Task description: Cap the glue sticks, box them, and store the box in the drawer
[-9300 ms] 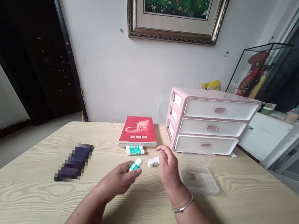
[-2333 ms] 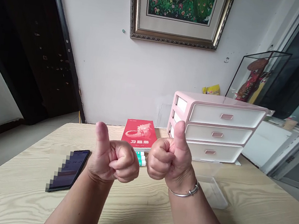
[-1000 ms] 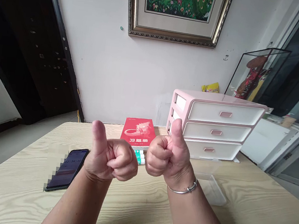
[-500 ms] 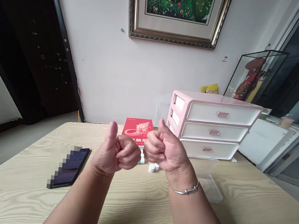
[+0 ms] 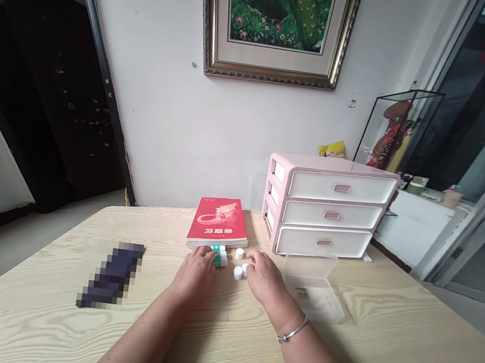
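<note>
My left hand (image 5: 197, 269) rests on green-and-white tubes (image 5: 218, 255) lying before the red book (image 5: 219, 221); its fingers are curved over their left end, and its grip is partly hidden. My right hand (image 5: 264, 274), with a bracelet at the wrist, is low over the table beside small white caps (image 5: 238, 273). Its fingers are bent near the caps, and whether they pinch one is hard to see. Another white cap (image 5: 239, 253) stands between the hands, close to the book. To the right of my right hand lies an open clear plastic box (image 5: 320, 300).
A pink and white drawer unit (image 5: 331, 216) stands at the back right of the wooden table (image 5: 34, 297), with a yellow packet (image 5: 332, 149) behind its top. A partly pixelated phone (image 5: 111, 276) lies at the left. Behind the table is a wall with a framed picture.
Both hands have come down from a raised thumbs-up pose to the table. My left hand now touches the tubes, my right is beside the caps. The view has shifted slightly.
</note>
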The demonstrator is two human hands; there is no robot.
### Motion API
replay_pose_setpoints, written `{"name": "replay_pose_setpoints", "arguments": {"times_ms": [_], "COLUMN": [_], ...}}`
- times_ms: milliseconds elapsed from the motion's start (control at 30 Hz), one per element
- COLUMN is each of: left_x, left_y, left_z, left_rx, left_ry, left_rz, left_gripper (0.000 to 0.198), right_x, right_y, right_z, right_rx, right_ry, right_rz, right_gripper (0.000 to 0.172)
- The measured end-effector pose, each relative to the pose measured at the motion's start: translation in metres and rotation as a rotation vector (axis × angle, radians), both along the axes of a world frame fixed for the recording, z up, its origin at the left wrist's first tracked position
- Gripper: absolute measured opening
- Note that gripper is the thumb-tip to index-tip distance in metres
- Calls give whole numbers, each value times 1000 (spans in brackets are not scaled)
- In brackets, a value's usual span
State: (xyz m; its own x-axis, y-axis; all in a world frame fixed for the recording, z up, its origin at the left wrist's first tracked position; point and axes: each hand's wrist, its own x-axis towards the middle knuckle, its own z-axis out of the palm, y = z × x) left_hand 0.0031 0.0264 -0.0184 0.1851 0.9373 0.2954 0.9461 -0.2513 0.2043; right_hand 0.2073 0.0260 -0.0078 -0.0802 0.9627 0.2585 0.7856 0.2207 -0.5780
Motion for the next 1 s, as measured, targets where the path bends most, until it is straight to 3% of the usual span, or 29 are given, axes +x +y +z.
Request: {"name": "replay_pose_setpoints", "arguments": {"times_ms": [133,267,600,733,867,1000], "left_x": [8,9,6,7,7,0], "left_y": [-1,-1,0,-1,1,3], "left_z": [-4,-5,-9,-12,-16,-13], "left_rx": [22,22,-12,-42,-73,-83], "left_ry": [128,159,144,107,64,-33], "left_rz": [25,56,70,66,47,12], "left_gripper": [43,43,24,28,31,28], "right_x": [1,1,9,10,4,-4], "right_y": [2,2,6,7,9,10], "right_z": [-17,-18,-31,-29,-24,-18], "right_rx": [16,26,66,54,114,105], "right_ry": [-58,-87,-198,-203,75,496], "right_rz": [62,122,127,77,17,125], "right_gripper": [43,46,28,25,26,31]}}
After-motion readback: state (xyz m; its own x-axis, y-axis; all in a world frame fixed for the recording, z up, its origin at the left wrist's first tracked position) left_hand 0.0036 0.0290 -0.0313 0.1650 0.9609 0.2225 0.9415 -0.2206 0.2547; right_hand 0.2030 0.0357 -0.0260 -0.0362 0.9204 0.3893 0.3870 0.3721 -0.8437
